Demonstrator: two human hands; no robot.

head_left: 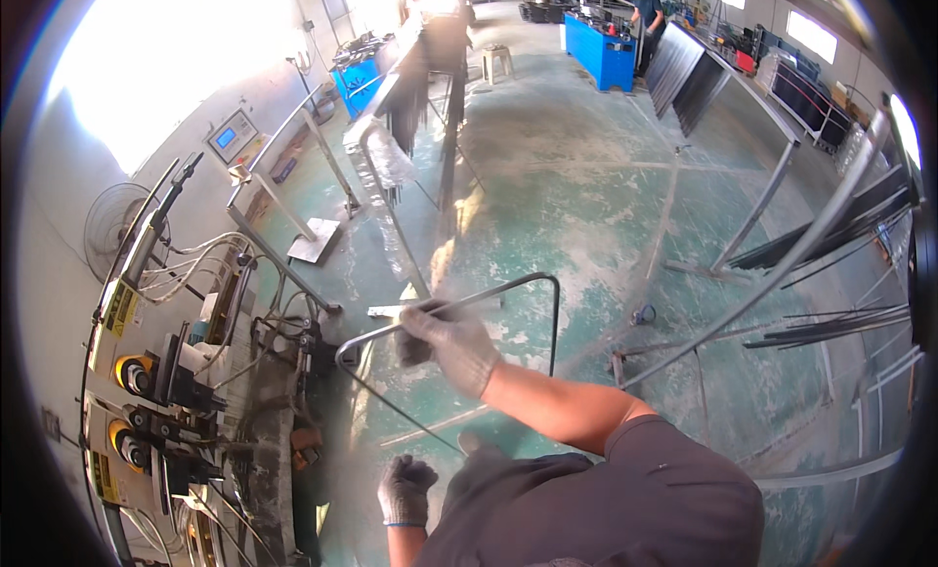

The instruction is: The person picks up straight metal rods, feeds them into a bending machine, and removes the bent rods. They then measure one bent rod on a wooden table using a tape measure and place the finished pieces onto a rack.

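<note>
My right hand (454,347), in a pale work glove, reaches across to the left and is closed around a bent metal rod (508,288). The thin, dark rod has rounded corners and forms an open loop. One side drops past the forearm, and another slants down toward my foot. Under the fingers is a dark grey patch; I cannot tell whether it is glove or a separate piece. Low in front of my body, my left hand (406,489) wears a similar glove. Its fingers are curled in, apart from the rod, and nothing shows in them.
Machinery with hoses (171,381) stands close on my left, near a wall fan (115,230). Ahead is a metal rack (386,191) with plastic wrap. A slanting metal frame (772,264) and dark bars (831,230) fill the right. A person (647,25) stands by a blue cabinet (598,54).
</note>
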